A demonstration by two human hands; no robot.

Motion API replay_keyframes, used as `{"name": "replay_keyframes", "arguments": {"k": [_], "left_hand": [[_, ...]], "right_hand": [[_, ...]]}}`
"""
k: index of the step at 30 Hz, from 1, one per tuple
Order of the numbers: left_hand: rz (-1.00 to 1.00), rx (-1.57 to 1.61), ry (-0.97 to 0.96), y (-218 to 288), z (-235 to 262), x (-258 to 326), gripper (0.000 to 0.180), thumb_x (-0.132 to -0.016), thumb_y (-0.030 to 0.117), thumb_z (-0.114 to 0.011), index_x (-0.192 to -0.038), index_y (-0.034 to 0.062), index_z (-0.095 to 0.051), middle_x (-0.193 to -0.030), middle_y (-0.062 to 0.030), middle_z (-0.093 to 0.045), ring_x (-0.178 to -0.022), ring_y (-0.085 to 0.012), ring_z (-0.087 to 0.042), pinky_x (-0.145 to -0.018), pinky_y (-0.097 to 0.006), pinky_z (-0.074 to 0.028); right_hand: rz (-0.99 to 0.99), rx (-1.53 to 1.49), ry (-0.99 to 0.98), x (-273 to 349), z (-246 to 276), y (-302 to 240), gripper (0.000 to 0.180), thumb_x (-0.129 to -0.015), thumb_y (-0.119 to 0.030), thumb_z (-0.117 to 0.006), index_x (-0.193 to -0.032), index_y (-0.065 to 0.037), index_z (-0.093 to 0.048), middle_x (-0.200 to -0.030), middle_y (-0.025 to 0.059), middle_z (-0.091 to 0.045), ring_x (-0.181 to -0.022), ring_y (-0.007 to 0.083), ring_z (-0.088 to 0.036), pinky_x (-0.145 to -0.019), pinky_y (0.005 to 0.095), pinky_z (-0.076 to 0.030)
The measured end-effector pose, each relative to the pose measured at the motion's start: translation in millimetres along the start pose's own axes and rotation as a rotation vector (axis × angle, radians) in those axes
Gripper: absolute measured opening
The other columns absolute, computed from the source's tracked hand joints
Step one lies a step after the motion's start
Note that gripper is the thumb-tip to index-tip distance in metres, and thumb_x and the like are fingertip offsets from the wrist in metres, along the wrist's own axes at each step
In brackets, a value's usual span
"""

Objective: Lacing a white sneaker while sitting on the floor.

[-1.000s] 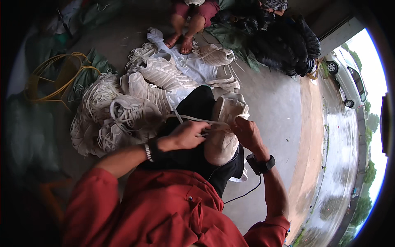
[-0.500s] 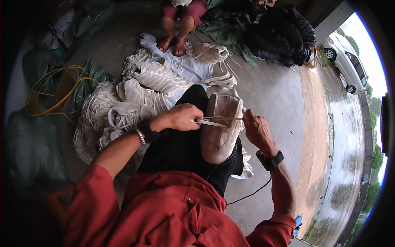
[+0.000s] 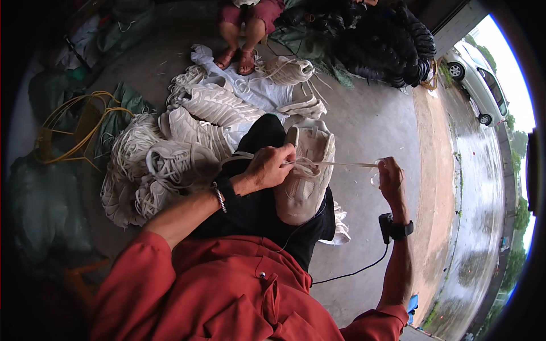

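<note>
A white sneaker [image 3: 301,196] rests on my dark-trousered lap, its toe toward me. My left hand [image 3: 272,166] is closed at the sneaker's lacing, pinching the white shoelace, and a loose lace end trails out to the left of it. Off to the right of the shoe, my right hand [image 3: 391,175] is closed on the other stretch of shoelace [image 3: 352,165], which runs taut from the shoe's tongue area. A small loop of lace hangs below my right fingers.
A heap of white sneakers [image 3: 219,108] lies ahead and left, partly on a pale cloth. Beyond it sits a person in dark red shorts [image 3: 253,20]. Black bundles [image 3: 381,48] are piled at the back. Left are yellow straps [image 3: 85,128]; a car [image 3: 480,82] stands outside.
My right hand has moved out to the right, drawing the lace long. My left hand has shifted right onto the shoe's lacing.
</note>
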State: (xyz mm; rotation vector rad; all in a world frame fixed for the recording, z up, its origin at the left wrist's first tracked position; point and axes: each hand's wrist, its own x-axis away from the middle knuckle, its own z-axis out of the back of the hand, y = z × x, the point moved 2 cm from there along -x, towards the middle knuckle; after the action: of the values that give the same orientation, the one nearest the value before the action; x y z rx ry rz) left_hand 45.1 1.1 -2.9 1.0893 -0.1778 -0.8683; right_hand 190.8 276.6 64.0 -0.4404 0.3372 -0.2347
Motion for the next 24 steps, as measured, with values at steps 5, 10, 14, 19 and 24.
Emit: {"name": "replay_keyframes", "arguments": {"k": [5,10,14,19,24], "left_hand": [[-0.084,-0.097,-0.016,7,-8,0,0.016,-0.073,0.008,-0.065,-0.085,0.0032,-0.056,-0.07,-0.0148,-0.062,-0.068,-0.0309,-0.063,-0.058,-0.037,-0.048],[-0.004,-0.153,-0.045,3,-13,-6,0.014,-0.072,0.01,-0.064,-0.081,0.0037,-0.057,-0.071,-0.016,-0.062,-0.071,-0.0334,-0.063,-0.06,-0.039,-0.048],[0.073,-0.144,-0.008,2,-17,-9,0.013,-0.072,0.011,-0.063,-0.08,0.0034,-0.057,-0.071,-0.0162,-0.062,-0.071,-0.0341,-0.062,-0.061,-0.039,-0.049],[0.018,-0.06,-0.021,12,-9,-4,0.014,-0.072,0.012,-0.063,-0.081,0.0027,-0.057,-0.07,-0.0166,-0.062,-0.071,-0.0339,-0.063,-0.06,-0.038,-0.049],[-0.071,-0.175,-0.013,26,-25,-2,0.018,-0.074,0.015,-0.064,-0.085,0.0029,-0.056,-0.069,-0.0175,-0.061,-0.069,-0.0354,-0.062,-0.059,-0.04,-0.049]], "right_hand": [[-0.067,-0.456,-0.179,14,-44,-41,0.016,-0.083,-0.001,-0.053,-0.098,-0.001,-0.059,-0.055,0.0075,-0.051,-0.048,0.0165,-0.054,-0.045,0.0316,-0.041],[0.181,-0.183,-0.289,17,-80,-93,0.012,-0.08,-0.007,-0.056,-0.092,-0.007,-0.057,-0.07,0.0187,-0.058,-0.058,0.0375,-0.055,-0.05,0.0419,-0.045],[0.301,-0.005,-0.264,10,-86,-93,0.006,-0.082,-0.009,-0.052,-0.087,-0.007,-0.049,-0.062,0.0177,-0.053,-0.059,0.0387,-0.056,-0.051,0.0449,-0.044],[0.207,-0.17,-0.318,0,-86,-86,0.011,-0.083,-0.013,-0.053,-0.087,-0.006,-0.046,-0.067,0.0199,-0.055,-0.065,0.0418,-0.055,-0.054,0.0474,-0.042],[0.198,-0.307,-0.209,0,-92,-85,0.011,-0.082,-0.006,-0.055,-0.089,0.0,-0.05,-0.066,0.016,-0.056,-0.055,0.0296,-0.057,-0.05,0.0342,-0.043]]}}
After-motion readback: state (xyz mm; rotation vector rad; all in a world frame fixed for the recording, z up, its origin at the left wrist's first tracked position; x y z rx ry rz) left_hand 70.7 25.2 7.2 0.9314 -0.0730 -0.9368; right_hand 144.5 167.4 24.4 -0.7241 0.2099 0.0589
